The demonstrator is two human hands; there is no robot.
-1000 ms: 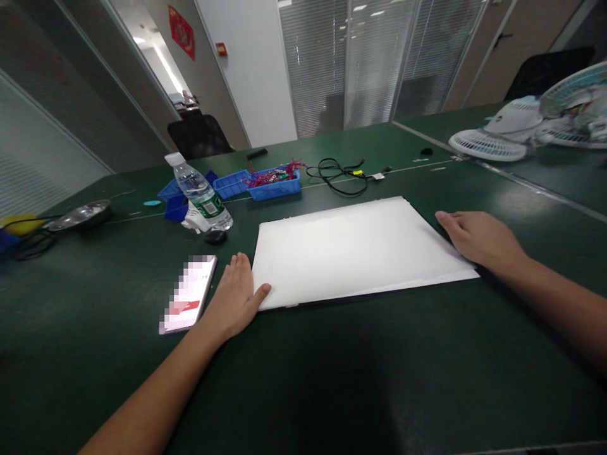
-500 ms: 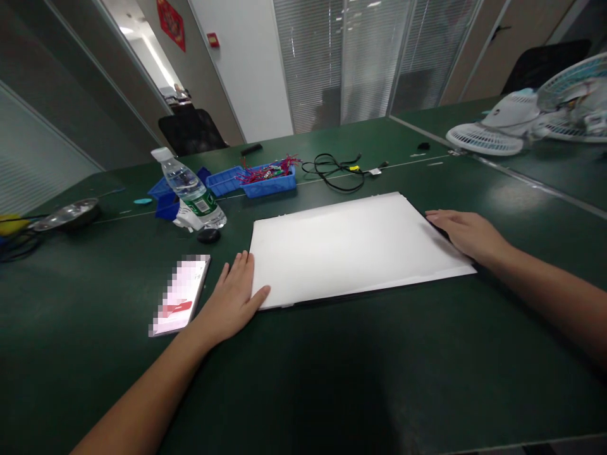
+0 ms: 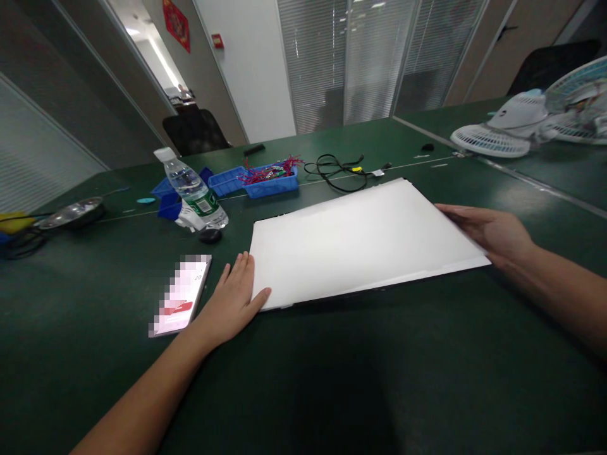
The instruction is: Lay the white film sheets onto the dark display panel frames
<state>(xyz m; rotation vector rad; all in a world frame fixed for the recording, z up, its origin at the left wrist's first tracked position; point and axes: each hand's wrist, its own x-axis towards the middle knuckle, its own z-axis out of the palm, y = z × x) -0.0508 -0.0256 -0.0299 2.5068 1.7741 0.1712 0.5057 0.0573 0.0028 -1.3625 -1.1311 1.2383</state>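
One grip, my left (image 3: 232, 297), lay spread nearly flat at the left end of the white rectangular panel (image 3: 360, 246), fingers along the edge and thumb over the near left corner, bracing rather than clasping it. My right grip (image 3: 505, 237) curved around the right edge with its fingers partly hidden, so I could not make out how tightly it had closed. The panel lay between them above the middle of the desk (image 3: 265, 392), its right end seemingly tilted up, its left end low.

With support so uneven, I judged that the panel could flex or crease if the right end went too high, or drop if that edge slipped from my fingers. A leftward skid could have pushed my left side into the phone (image 3: 184, 297).

The panel's face looked matte and smooth, with thin dark edging beneath its near side. The dark green desk had a soft sheen. Far left stood a clear plastic water bottle (image 3: 192, 186), beside a blue plastic tray (image 3: 272, 188) heaped with tangled red wires (image 3: 272, 171).
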